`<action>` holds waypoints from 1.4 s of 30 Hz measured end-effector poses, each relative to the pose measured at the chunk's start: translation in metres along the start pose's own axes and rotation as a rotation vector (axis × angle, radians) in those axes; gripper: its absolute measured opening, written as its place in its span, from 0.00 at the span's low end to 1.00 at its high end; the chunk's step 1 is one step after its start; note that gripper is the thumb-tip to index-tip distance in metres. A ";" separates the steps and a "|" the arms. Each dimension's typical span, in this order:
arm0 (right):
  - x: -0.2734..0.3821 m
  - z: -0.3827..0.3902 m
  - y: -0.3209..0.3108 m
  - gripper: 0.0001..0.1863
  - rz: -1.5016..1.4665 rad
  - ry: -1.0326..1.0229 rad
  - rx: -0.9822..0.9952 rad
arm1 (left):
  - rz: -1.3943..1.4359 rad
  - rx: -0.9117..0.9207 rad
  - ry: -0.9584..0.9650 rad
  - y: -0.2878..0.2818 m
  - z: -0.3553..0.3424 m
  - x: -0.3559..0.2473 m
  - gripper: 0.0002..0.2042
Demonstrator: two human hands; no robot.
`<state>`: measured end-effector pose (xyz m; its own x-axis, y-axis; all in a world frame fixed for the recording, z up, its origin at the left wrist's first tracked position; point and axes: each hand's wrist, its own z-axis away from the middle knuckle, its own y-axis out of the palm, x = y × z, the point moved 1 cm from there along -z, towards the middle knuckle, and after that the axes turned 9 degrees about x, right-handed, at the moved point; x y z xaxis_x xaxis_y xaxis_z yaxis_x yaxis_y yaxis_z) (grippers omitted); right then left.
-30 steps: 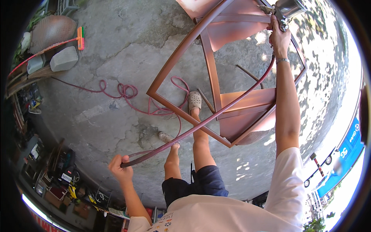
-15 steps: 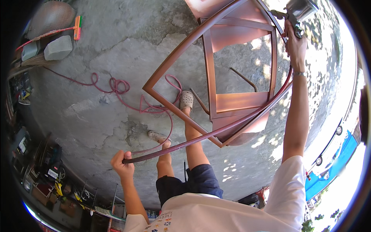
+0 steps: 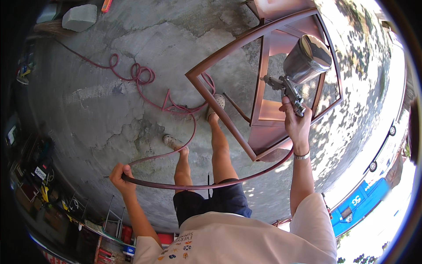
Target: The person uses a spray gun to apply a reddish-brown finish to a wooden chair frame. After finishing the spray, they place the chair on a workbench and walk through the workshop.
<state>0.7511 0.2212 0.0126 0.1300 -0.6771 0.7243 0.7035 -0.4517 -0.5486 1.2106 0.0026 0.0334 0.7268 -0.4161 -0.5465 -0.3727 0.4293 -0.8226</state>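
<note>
My right hand [image 3: 296,121] is wrapped round the handle of a metal spray gun [image 3: 283,87] with a shiny silver paint cup [image 3: 305,61] on top. The gun is held over a copper-brown frame [image 3: 224,121] with panels, and its nozzle points left. Out at the lower left, my left hand [image 3: 122,177] grips a dark red air hose [image 3: 198,186]. The hose sags in a curve between my two hands, passing in front of my shorts. Where it joins the gun is hidden behind my right hand and wrist.
More of the thin red hose lies in loops [image 3: 143,75] on the cracked concrete floor [image 3: 88,119]. A pale block [image 3: 79,18] sits at the far left, beside a broom [image 3: 55,29]. Clutter lines the left edge. A white car [image 3: 382,152] and a blue sign [image 3: 358,200] are at the right.
My right hand has brought the spray gun nearer and to the left, from beyond the frame's far right to over its middle. My left hand has shifted slightly left, and the hose hangs slacker.
</note>
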 end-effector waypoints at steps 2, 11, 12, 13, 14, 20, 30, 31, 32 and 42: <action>0.006 0.021 0.023 0.13 -0.004 -0.004 0.052 | -0.003 -0.014 -0.007 -0.008 0.007 0.009 0.29; 0.087 0.061 0.088 0.12 -0.043 -0.086 0.386 | 0.022 -0.082 -0.064 -0.028 0.036 0.041 0.31; 0.092 0.058 0.090 0.12 -0.053 -0.060 0.413 | 0.028 -0.083 -0.077 -0.030 0.039 0.047 0.31; 0.092 0.053 0.090 0.14 0.020 -0.044 0.419 | 0.033 -0.083 -0.089 -0.030 0.042 0.050 0.31; 0.094 0.045 0.089 0.15 0.033 -0.023 0.376 | 0.031 -0.101 -0.079 -0.030 0.045 0.050 0.32; 0.066 -0.049 0.034 0.20 0.241 -0.025 0.022 | 0.012 -0.099 -0.017 -0.023 0.031 0.016 0.31; -0.027 -0.212 -0.119 0.28 0.252 0.067 -0.311 | 0.037 0.101 0.031 0.035 0.003 -0.062 0.29; -0.028 -0.219 -0.126 0.30 0.268 0.056 -0.346 | 0.030 0.124 0.018 0.039 0.002 -0.068 0.29; -0.028 -0.227 -0.134 0.31 0.284 0.045 -0.381 | 0.031 0.129 0.011 0.044 -0.001 -0.077 0.29; -0.112 -0.279 -0.188 0.35 0.045 0.148 -0.841 | -0.026 0.222 -0.014 0.067 -0.014 -0.111 0.28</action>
<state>0.4097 0.2202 -0.0824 0.0114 -0.7471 0.6646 -0.0601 -0.6639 -0.7454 1.0970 0.0663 0.0365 0.7433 -0.4185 -0.5219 -0.2190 0.5849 -0.7810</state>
